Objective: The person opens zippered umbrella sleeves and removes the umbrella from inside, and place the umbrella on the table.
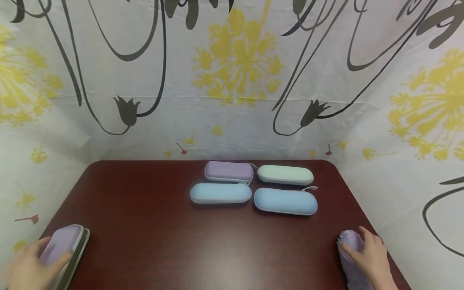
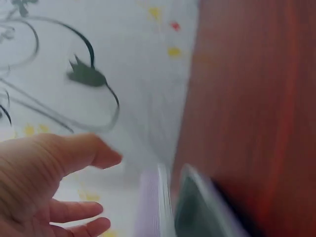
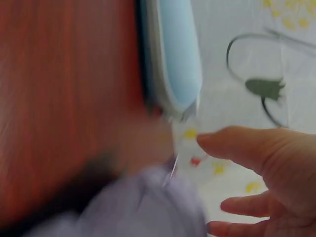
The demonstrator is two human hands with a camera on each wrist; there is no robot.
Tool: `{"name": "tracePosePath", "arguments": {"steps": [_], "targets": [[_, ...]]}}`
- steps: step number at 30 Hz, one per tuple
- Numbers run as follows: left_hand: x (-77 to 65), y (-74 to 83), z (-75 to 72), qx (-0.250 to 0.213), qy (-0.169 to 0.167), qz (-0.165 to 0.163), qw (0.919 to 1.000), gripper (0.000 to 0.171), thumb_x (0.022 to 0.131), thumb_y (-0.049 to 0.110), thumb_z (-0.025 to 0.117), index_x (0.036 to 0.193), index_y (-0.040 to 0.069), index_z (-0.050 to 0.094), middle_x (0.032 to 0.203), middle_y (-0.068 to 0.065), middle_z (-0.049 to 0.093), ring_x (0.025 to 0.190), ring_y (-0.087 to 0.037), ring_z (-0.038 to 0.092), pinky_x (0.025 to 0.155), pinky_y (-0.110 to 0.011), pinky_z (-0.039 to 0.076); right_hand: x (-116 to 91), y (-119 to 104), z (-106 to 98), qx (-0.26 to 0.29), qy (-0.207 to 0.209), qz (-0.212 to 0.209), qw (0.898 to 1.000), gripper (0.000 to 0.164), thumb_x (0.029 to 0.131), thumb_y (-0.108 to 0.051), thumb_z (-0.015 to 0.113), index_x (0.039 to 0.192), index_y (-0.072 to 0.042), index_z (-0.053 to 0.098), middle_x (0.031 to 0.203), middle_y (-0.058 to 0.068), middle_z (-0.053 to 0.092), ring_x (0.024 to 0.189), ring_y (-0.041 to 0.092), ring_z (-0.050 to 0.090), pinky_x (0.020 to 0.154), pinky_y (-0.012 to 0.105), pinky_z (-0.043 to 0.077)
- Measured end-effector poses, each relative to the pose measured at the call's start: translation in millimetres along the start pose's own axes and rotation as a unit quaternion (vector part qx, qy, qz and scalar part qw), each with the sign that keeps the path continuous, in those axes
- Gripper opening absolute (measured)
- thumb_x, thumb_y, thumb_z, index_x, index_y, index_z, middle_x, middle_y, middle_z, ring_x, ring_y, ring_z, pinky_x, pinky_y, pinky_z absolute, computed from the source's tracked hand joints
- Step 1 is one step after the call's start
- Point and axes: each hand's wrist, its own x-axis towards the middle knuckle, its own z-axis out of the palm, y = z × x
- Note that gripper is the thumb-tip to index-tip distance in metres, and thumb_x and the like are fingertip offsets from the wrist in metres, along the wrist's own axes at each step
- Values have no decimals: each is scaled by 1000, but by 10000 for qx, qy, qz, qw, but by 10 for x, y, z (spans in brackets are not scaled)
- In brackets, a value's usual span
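At the table's left edge my left hand [image 1: 30,268] is over a lilac zip case [image 1: 62,241], thumb and fingers spread to either side of it. A grey-green case [image 1: 80,251] lies against the lilac one, on its right. In the left wrist view the fingers look apart from the blurred cases. Near the right edge my right hand [image 1: 371,257] is at a soft purple fabric bundle [image 1: 349,241] with a gathered end, its kind unclear. The right wrist view shows thumb and fingers spread beside the bundle. The lower ends of these things leave the head view.
Mid-back on the dark red-brown table [image 1: 145,241] lie a purple case [image 1: 229,171], a pale green case [image 1: 285,174], a light blue case [image 1: 220,193] and another blue case [image 1: 285,201], some with wrist straps. Patterned fabric [image 1: 239,133] hangs behind and along both sides.
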Motion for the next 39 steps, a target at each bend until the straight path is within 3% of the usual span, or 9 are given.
{"name": "tracePosePath", "arguments": {"steps": [4, 8, 12, 16, 20, 23, 30, 39], "targets": [[5, 475, 112, -902, 372, 660, 9930, 52, 73, 15, 74, 113, -10, 54, 103, -34, 53, 87, -42, 52, 70, -41, 37, 73, -396, 41, 465, 497, -611, 9958, 68, 76, -21, 75, 125, 15, 43, 113, 36, 48, 104, 50, 43, 81, 60, 35], [68, 968, 360, -1609, 261, 1140, 9800, 50, 72, 10, 76, 116, -4, 57, 108, -27, 55, 92, -36, 55, 72, -35, 41, 202, -826, 223, 894, 935, -1521, 9799, 58, 70, -8, 79, 120, 8, 54, 103, 24, 59, 94, 37, 56, 73, 52, 44], [193, 1400, 589, -2173, -662, 1158, 9669, 49, 80, 13, 72, 123, -1, 53, 119, -24, 52, 102, -38, 54, 83, -50, 45, 358, -1188, 443, 1439, 937, -2293, 9581, 54, 67, -1, 79, 116, 5, 58, 101, 18, 63, 89, 30, 61, 69, 46, 51], [341, 1702, 783, -2866, -1651, 827, 9401, 50, 85, 17, 68, 128, 1, 49, 125, -22, 52, 108, -34, 52, 84, -42, 47, 519, -1507, 619, 2027, 446, -2598, 9431, 54, 69, -3, 79, 118, 5, 57, 104, 19, 62, 91, 30, 61, 70, 44, 53], [463, 1887, 989, -3441, -2101, 556, 9134, 50, 84, 15, 68, 129, 0, 49, 126, -22, 51, 106, -32, 52, 77, -29, 47, 617, -1764, 761, 2381, 55, -2513, 9381, 56, 71, -6, 79, 121, 3, 56, 106, 19, 60, 97, 31, 59, 75, 44, 52], [534, 1975, 1125, -3668, -2273, 442, 9010, 51, 84, 13, 67, 129, -1, 48, 127, -23, 50, 104, -31, 53, 79, -29, 47, 684, -1911, 838, 2557, -83, -2386, 9368, 55, 72, -9, 79, 121, 2, 56, 108, 19, 59, 99, 31, 58, 78, 45, 51], [665, 2144, 1358, -3926, -2584, 221, 8824, 54, 84, 12, 66, 131, -2, 45, 130, -24, 47, 110, -35, 53, 89, -43, 46, 887, -2124, 959, 2419, -397, -2245, 9431, 56, 75, -10, 75, 122, 7, 53, 109, 22, 55, 99, 34, 54, 80, 46, 48], [719, 2265, 1530, -4137, -2720, -117, 8687, 53, 83, 9, 64, 131, -2, 45, 130, -24, 46, 110, -34, 50, 82, -38, 48, 997, -2334, 1016, 1760, -1163, -1711, 9624, 61, 73, -19, 77, 122, 6, 51, 115, 23, 49, 101, 32, 52, 88, 44, 45]]}}
